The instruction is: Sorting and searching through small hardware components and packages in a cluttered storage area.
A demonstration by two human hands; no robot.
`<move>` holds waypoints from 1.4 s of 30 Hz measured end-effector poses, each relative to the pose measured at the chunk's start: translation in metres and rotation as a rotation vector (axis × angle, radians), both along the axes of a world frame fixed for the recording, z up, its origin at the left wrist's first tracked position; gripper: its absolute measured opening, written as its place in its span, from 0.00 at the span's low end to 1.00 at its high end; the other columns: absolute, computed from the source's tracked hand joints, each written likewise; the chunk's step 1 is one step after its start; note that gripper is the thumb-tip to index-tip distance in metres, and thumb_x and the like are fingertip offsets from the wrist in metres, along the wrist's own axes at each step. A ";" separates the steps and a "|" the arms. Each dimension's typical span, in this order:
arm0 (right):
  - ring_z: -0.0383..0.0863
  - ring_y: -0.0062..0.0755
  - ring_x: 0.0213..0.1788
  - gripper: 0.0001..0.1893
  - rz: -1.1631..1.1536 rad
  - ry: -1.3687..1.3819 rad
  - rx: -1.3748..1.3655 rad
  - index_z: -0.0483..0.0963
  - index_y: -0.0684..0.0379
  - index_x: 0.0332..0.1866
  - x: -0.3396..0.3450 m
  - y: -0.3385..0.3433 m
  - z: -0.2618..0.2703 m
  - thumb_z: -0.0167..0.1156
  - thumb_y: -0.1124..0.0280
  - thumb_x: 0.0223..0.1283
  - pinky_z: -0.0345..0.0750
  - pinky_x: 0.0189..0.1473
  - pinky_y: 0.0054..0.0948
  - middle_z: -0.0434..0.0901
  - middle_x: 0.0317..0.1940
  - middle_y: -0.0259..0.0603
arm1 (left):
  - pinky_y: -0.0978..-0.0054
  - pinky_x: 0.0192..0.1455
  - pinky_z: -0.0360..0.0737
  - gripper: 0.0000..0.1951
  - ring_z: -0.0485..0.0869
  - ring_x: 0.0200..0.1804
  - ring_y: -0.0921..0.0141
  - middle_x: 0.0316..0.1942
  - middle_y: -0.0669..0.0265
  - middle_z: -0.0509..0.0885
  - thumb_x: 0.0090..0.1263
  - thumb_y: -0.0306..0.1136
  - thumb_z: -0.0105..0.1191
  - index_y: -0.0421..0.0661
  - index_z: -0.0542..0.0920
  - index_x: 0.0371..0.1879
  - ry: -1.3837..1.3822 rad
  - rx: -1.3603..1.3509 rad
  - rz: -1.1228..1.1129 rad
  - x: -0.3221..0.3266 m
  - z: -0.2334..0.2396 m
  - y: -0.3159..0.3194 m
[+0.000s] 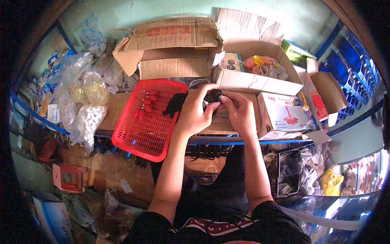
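Observation:
Both hands meet at the middle of the view over the shelf. Between them is a small black part (214, 96), too covered by fingers to name more exactly. My left hand (196, 111) has its thumb and forefinger around it from the left. From the right, my right hand (240, 109) pinches it with thumb and fingertips. A red plastic basket (137, 143) lies left of my left hand. Inside are several small red parts (147, 105) with pale tips. Along the basket's right side sits a black heap (175, 105), partly hidden by my left hand.
Behind the hands stand a torn cardboard carton (179, 33) and an open cardboard box (259, 79) holding bagged goods. A printed white box (283, 113) sits at right. Clear plastic bags (93, 88) pile up at left. The blue shelf edge (213, 139) runs below the hands.

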State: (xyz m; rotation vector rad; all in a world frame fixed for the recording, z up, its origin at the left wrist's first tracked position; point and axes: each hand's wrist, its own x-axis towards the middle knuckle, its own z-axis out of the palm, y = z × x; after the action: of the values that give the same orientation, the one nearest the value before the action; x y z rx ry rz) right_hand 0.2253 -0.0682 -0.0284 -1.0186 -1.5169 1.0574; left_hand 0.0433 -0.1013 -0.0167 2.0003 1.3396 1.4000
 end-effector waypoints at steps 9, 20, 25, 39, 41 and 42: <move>0.91 0.25 0.29 0.20 -0.068 -0.201 -0.063 0.89 0.67 0.46 -0.006 -0.006 0.022 0.66 0.56 0.82 0.84 0.34 0.30 0.91 0.28 0.43 | 0.63 0.61 0.83 0.21 0.87 0.61 0.56 0.64 0.54 0.87 0.80 0.30 0.62 0.45 0.80 0.69 -0.022 0.062 0.060 0.000 -0.013 0.003; 0.90 0.21 0.38 0.14 0.016 0.074 -0.033 0.88 0.67 0.51 0.004 0.001 0.004 0.68 0.64 0.81 0.83 0.40 0.26 0.92 0.36 0.38 | 0.61 0.69 0.79 0.20 0.85 0.62 0.54 0.59 0.53 0.86 0.83 0.34 0.59 0.43 0.80 0.70 0.004 0.239 0.076 -0.002 -0.012 0.011; 0.90 0.24 0.47 0.12 0.052 0.142 -0.034 0.85 0.69 0.58 0.004 0.000 0.005 0.68 0.73 0.78 0.86 0.52 0.26 0.92 0.46 0.42 | 0.60 0.67 0.81 0.21 0.87 0.60 0.53 0.57 0.51 0.88 0.76 0.27 0.66 0.44 0.82 0.67 0.056 0.139 0.016 -0.001 -0.007 0.007; 0.88 0.22 0.36 0.14 0.069 0.059 -0.034 0.87 0.68 0.52 0.004 0.003 0.000 0.64 0.66 0.83 0.83 0.40 0.28 0.91 0.35 0.41 | 0.62 0.49 0.83 0.19 0.89 0.45 0.56 0.47 0.52 0.91 0.73 0.25 0.69 0.43 0.85 0.62 0.006 0.110 0.108 0.008 -0.008 0.005; 0.87 0.21 0.33 0.17 0.029 0.002 -0.012 0.87 0.68 0.50 0.003 0.004 0.000 0.64 0.62 0.84 0.82 0.38 0.30 0.90 0.32 0.43 | 0.62 0.49 0.83 0.19 0.89 0.45 0.56 0.47 0.52 0.91 0.73 0.24 0.69 0.44 0.85 0.62 -0.011 0.105 0.091 0.008 -0.009 0.006; 0.85 0.22 0.31 0.20 -0.012 -0.060 -0.005 0.87 0.68 0.48 0.002 0.004 0.001 0.63 0.58 0.84 0.81 0.37 0.31 0.89 0.30 0.44 | 0.63 0.48 0.84 0.20 0.89 0.45 0.57 0.48 0.52 0.91 0.73 0.24 0.69 0.44 0.85 0.62 -0.014 0.102 0.084 0.006 -0.011 0.006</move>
State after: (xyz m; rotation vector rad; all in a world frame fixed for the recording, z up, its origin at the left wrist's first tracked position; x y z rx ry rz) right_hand 0.2269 -0.0646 -0.0271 -1.0709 -1.5550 1.0308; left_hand 0.0497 -0.0949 -0.0280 2.0151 1.3860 1.5465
